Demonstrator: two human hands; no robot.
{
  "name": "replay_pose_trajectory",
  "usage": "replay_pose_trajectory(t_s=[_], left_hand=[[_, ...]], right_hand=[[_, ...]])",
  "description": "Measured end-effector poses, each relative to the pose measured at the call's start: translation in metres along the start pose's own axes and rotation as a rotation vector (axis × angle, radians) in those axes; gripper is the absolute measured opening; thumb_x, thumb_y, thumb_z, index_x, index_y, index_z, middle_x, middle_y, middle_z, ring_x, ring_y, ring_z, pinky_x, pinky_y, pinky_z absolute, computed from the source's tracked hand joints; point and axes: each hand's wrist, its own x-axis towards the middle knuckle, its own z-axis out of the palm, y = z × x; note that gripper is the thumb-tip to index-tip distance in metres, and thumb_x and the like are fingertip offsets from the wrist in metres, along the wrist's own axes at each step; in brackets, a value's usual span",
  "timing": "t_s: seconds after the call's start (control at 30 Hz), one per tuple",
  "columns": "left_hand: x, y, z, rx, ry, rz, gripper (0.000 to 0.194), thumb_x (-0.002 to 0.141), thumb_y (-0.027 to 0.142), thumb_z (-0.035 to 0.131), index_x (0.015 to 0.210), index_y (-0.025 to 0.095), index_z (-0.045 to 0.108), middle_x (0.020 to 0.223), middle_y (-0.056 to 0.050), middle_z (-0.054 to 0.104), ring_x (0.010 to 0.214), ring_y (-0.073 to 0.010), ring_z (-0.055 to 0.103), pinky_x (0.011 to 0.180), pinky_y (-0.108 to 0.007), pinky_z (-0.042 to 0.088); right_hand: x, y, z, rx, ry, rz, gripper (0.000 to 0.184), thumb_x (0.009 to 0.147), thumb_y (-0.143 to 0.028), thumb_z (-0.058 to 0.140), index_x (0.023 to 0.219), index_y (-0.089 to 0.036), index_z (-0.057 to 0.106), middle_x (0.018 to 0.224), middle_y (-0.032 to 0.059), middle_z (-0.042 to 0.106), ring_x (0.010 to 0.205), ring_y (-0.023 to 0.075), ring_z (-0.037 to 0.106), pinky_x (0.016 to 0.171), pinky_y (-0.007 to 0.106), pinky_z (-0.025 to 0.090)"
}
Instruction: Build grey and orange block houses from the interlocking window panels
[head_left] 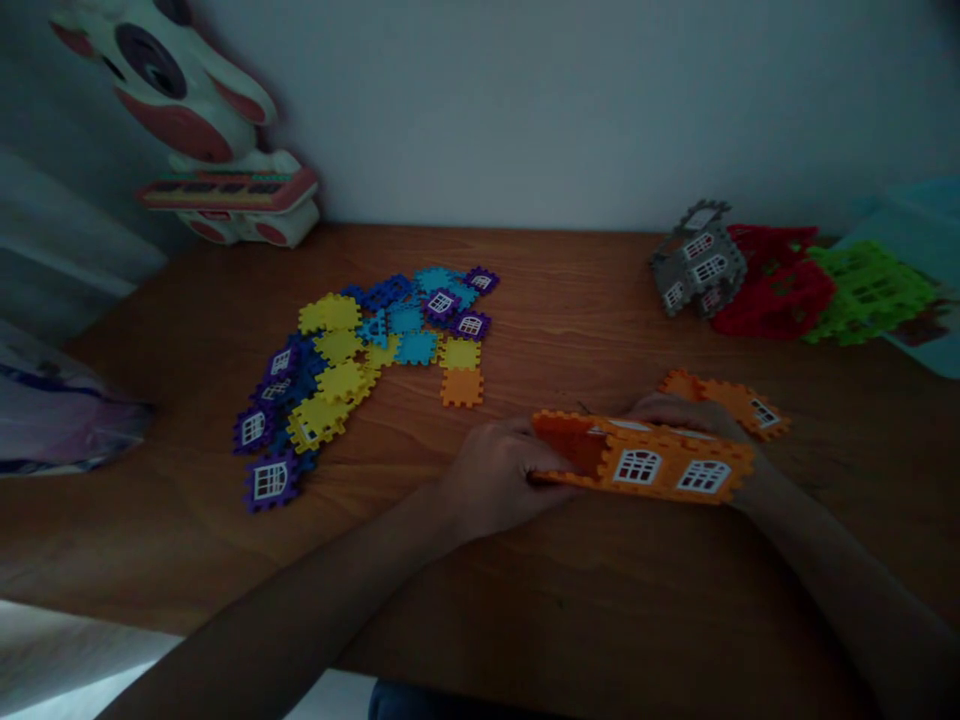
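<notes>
Between both hands is an orange block house (pixel 667 462), built of interlocking toothed panels, with white windows on its near side. My left hand (pixel 504 475) grips its left end, the thumb along the lower edge and fingers at the upper corner. Behind the far side, my right hand (pixel 686 412) is closed round the right part; most of its fingers are hidden. Just past that hand, loose orange panels (pixel 739 403) lie on the table, one with a white window. A single orange panel (pixel 462 387) rests further left, beside a yellow panel (pixel 459 352).
Yellow, blue and purple panels (pixel 341 382) lie spread at the left middle. Grey (pixel 705 268), red (pixel 780 285) and green (pixel 870 292) built pieces stand at the back right near a pale blue container (pixel 919 235). A cow-shaped toy keyboard (pixel 232 190) stands at the back left; a plastic bag (pixel 67 405) is at the left edge.
</notes>
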Motion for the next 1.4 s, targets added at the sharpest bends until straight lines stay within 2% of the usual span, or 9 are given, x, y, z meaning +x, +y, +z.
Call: replay_pose_trajectory(t_s=[0.37, 0.63, 0.8, 0.93, 1.0, 1.13, 1.23, 1.3, 1.4], left_hand=[[-0.001, 0.001, 0.0, 0.132, 0.023, 0.031, 0.016, 0.09, 0.035, 0.071, 0.096, 0.023, 0.08, 0.092, -0.003, 0.081, 0.081, -0.0188, 0.074, 0.076, -0.029, 0.055], [0.0, 0.004, 0.0, 0.116, 0.107, 0.053, 0.023, 0.085, 0.042, 0.077, 0.095, 0.021, 0.079, 0.089, -0.004, 0.081, 0.077, -0.0176, 0.075, 0.077, -0.027, 0.056], [0.001, 0.005, -0.002, 0.075, 0.038, -0.037, 0.017, 0.085, 0.037, 0.077, 0.091, 0.022, 0.08, 0.087, -0.001, 0.081, 0.073, -0.0154, 0.074, 0.068, -0.023, 0.053], [0.002, 0.006, -0.006, 0.101, 0.006, -0.074, 0.019, 0.087, 0.039, 0.076, 0.096, 0.023, 0.081, 0.092, -0.002, 0.082, 0.076, -0.0165, 0.075, 0.07, -0.025, 0.054], [0.002, 0.007, -0.008, 0.127, 0.004, -0.069, 0.02, 0.087, 0.039, 0.075, 0.098, 0.023, 0.081, 0.094, -0.003, 0.082, 0.078, -0.0178, 0.075, 0.072, -0.026, 0.054], [0.003, 0.01, -0.008, 0.171, 0.017, -0.068, 0.018, 0.085, 0.038, 0.077, 0.092, 0.022, 0.081, 0.091, -0.003, 0.081, 0.078, -0.0189, 0.075, 0.073, -0.028, 0.053], [0.003, 0.014, -0.006, 0.118, 0.04, -0.096, 0.019, 0.083, 0.039, 0.078, 0.092, 0.022, 0.081, 0.09, -0.003, 0.081, 0.076, -0.0182, 0.074, 0.072, -0.026, 0.053], [0.003, 0.016, -0.004, 0.048, 0.028, -0.129, 0.021, 0.084, 0.04, 0.077, 0.095, 0.023, 0.081, 0.092, -0.002, 0.081, 0.077, -0.0178, 0.074, 0.071, -0.025, 0.053], [0.004, 0.019, -0.003, -0.039, -0.024, -0.172, 0.023, 0.087, 0.042, 0.074, 0.098, 0.023, 0.081, 0.093, -0.003, 0.081, 0.077, -0.0176, 0.074, 0.07, -0.025, 0.054]], right_hand=[[-0.003, -0.009, 0.004, 0.007, 0.051, 0.006, 0.025, 0.074, -0.04, 0.076, 0.092, -0.023, 0.079, 0.091, 0.01, 0.076, 0.081, 0.0289, 0.071, 0.073, 0.04, 0.057], [-0.003, -0.016, 0.01, 0.092, 0.064, -0.02, 0.031, 0.073, -0.037, 0.076, 0.101, -0.024, 0.078, 0.106, 0.0097, 0.077, 0.098, 0.0319, 0.073, 0.088, 0.047, 0.059], [-0.004, -0.021, 0.012, 0.286, 0.012, -0.004, 0.044, 0.075, -0.035, 0.078, 0.118, -0.028, 0.072, 0.12, 0.0078, 0.074, 0.109, 0.0306, 0.071, 0.096, 0.046, 0.058], [-0.028, -0.02, 0.002, 0.353, 0.022, 0.039, 0.069, 0.076, -0.032, 0.081, 0.14, -0.034, 0.056, 0.138, 0.0063, 0.065, 0.124, 0.0298, 0.065, 0.102, 0.049, 0.056], [-0.05, -0.016, -0.002, 0.398, 0.123, 0.03, 0.057, 0.081, -0.036, 0.077, 0.136, -0.034, 0.059, 0.14, 0.0066, 0.063, 0.127, 0.0294, 0.062, 0.106, 0.05, 0.053], [-0.088, -0.015, 0.001, 0.373, 0.317, 0.149, 0.026, 0.087, -0.043, 0.072, 0.108, -0.027, 0.07, 0.118, 0.0075, 0.073, 0.113, 0.0272, 0.069, 0.106, 0.05, 0.053], [-0.088, -0.024, 0.013, 0.446, 0.224, 0.159, 0.037, 0.074, -0.044, 0.085, 0.104, -0.026, 0.073, 0.116, 0.0063, 0.075, 0.111, 0.0274, 0.07, 0.106, 0.047, 0.053], [-0.077, -0.033, 0.021, 0.484, 0.095, 0.137, 0.04, 0.075, -0.042, 0.084, 0.111, -0.028, 0.074, 0.126, 0.0044, 0.072, 0.121, 0.0278, 0.066, 0.112, 0.048, 0.048], [-0.058, -0.042, 0.026, 0.461, 0.027, 0.128, 0.036, 0.078, -0.044, 0.081, 0.111, -0.029, 0.076, 0.125, 0.0027, 0.074, 0.119, 0.0289, 0.068, 0.112, 0.05, 0.047]])
